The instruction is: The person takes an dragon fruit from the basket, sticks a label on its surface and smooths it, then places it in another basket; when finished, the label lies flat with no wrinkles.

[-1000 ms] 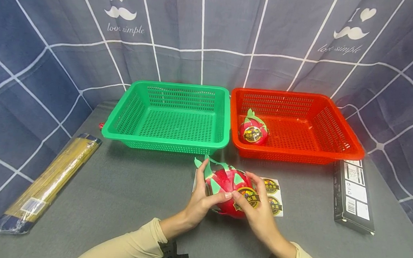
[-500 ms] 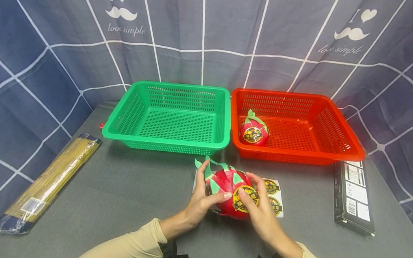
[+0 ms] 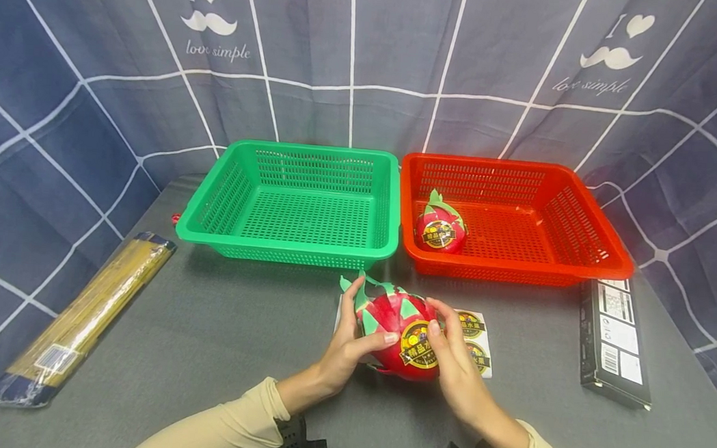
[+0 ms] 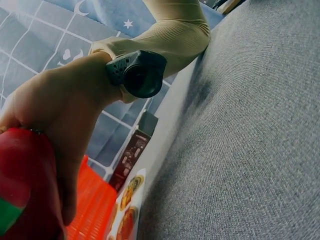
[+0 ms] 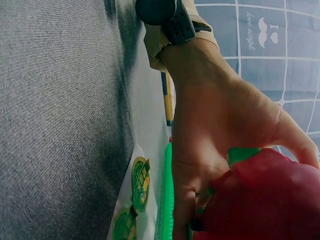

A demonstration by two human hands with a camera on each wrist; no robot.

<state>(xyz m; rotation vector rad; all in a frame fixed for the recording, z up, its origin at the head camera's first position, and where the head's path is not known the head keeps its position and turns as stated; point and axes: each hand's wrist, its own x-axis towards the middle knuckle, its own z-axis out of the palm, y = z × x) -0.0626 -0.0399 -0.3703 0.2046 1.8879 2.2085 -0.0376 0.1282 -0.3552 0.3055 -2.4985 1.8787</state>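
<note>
A red dragon fruit (image 3: 387, 359) with green scales lies at the front middle of the table, between both hands. My left hand (image 3: 338, 353) holds its left side, thumb across the front and fingers around the back. On the fruit's right side rests my right hand (image 3: 462, 367), thumb at the edge of a round black-and-gold sticker (image 3: 417, 344) and fingers curved behind. The left wrist view shows the right hand (image 4: 60, 105) against the red skin; in the right wrist view the left hand (image 5: 215, 115) cups the fruit (image 5: 270, 200). A white sticker sheet (image 3: 488, 369) lies partly hidden behind it.
Behind stand a green basket (image 3: 289, 246) and a red basket (image 3: 516, 266) side by side. A second stickered dragon fruit (image 3: 451, 219) sits in the red one. A bundle of sticks in clear wrap (image 3: 97, 304) lies left, a black box (image 3: 613, 342) right.
My right thumb has slid rightward across the sticker to its right edge, leaving more of it in sight. My left hand has stayed nearly still on the dragon fruit.
</note>
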